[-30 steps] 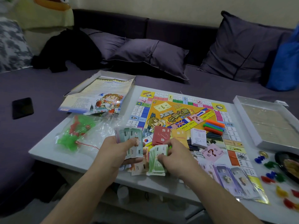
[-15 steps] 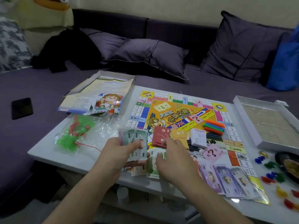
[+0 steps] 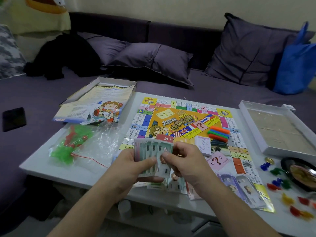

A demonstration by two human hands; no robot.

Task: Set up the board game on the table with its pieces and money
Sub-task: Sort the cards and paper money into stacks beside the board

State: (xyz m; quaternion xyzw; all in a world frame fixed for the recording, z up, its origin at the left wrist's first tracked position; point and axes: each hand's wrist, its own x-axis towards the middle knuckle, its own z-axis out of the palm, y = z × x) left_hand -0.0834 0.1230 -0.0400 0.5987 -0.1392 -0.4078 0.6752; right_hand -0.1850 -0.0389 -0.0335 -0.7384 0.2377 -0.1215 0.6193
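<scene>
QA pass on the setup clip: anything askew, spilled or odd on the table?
Nothing damaged. Loose play-money notes lie in an untidy heap overhanging the white table near edge, below the fanned green notes held in both hands' grip. Small coloured plastic pawns lie scattered at the right.

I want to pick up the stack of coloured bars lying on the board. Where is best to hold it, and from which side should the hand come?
Grip the stack of coloured bars across its narrow width, near the middle of its length, pinching the two long sides and coming from above. The bars lie flat, piled on each other on the board, so a pinch on both long sides likely keeps them together.
</scene>
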